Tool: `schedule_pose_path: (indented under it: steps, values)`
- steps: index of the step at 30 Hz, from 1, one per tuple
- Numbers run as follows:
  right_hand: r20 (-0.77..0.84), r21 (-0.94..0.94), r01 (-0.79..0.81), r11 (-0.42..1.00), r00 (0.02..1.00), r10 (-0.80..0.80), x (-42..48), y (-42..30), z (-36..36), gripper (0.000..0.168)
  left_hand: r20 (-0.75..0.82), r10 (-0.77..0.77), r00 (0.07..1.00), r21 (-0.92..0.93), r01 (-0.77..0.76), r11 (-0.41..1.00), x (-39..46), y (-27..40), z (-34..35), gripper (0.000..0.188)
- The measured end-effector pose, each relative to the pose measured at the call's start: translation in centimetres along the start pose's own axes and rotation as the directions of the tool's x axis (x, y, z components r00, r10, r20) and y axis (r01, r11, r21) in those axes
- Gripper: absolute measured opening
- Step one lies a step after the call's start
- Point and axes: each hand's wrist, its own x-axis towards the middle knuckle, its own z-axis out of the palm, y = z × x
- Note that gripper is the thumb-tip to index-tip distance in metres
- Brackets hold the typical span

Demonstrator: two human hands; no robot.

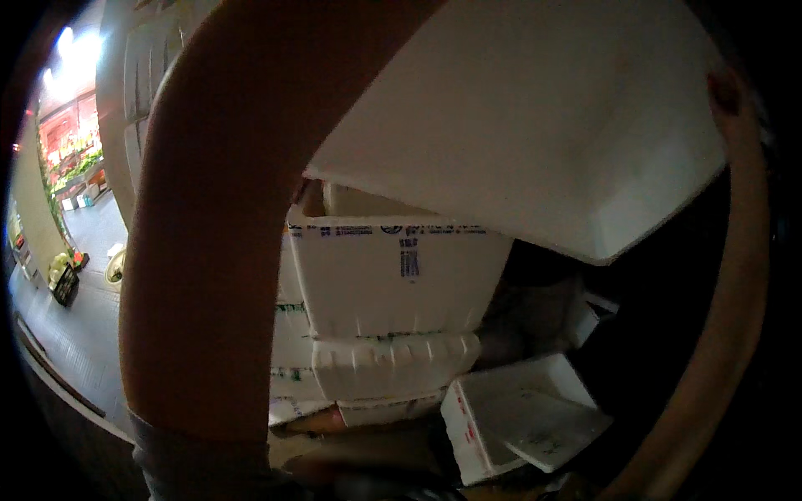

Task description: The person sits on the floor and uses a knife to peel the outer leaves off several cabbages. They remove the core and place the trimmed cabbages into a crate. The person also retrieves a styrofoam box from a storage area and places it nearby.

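Note:
A large white foam box [501,125] is raised and tilted across the upper right, its pale inside facing me. At its right edge is my right hand [730,94], dim and partly in shadow, gripping the foam wall. My left arm crosses the view close to the camera and runs out at the top; my left hand is out of view. Below the raised box stands another white foam box [401,282] with blue printing, open at the top and partly covered by the raised one.
More foam boxes [395,369] are stacked underneath. Low on the right, an open foam box [467,432] holds a slanted foam lid [551,432]. At far left, a lit tiled floor [94,219] leads to produce shelves [75,169]; a black crate [64,285] is on it. Deep shadow covers the right.

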Motion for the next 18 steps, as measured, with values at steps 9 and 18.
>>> schedule_pose_path:
  steps: [9,18]
  values:
    - [-0.045,0.011,-0.089,0.996,0.995,0.089,-6.8,-1.7,-7.3,0.032,-0.026,-0.034,0.999,-0.129,0.031,0.991,-3.8,0.3,4.9,0.027]
    - [-0.258,-0.136,-0.131,0.982,0.962,0.092,-29.5,-5.1,-15.4,0.043,-0.085,-0.186,0.979,-0.263,0.158,0.952,-17.9,3.2,5.4,0.02]
